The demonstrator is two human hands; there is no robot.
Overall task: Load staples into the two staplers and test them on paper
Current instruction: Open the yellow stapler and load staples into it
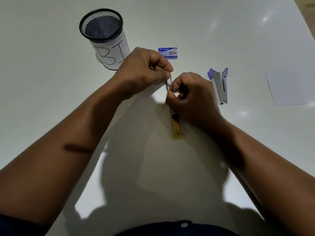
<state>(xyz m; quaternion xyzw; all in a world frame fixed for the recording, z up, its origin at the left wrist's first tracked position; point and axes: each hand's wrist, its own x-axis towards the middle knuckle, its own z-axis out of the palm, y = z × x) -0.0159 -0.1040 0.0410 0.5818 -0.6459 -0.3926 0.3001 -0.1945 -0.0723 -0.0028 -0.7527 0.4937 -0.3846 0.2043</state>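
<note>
Clearly the task is at an early step: the person works on the yellow stapler [177,125], which lies on the counter [51,82] between both hands, with its yellow end toward the body. The left hand [141,70] pinches a shiny metal part at the far end, and the right hand [190,96] is closed around the middle of it; whether staples are already inside cannot be seen. The blue stapler [219,86] lies to the right, open and untouched, so it probably waits for its turn. The paper [289,87] at the right edge looks unused, so the test seems not yet done. The staple box [167,52] beyond the hands reads "kangaro". The mesh cup [104,36] has a white label with "BI", the rest hidden.
</note>
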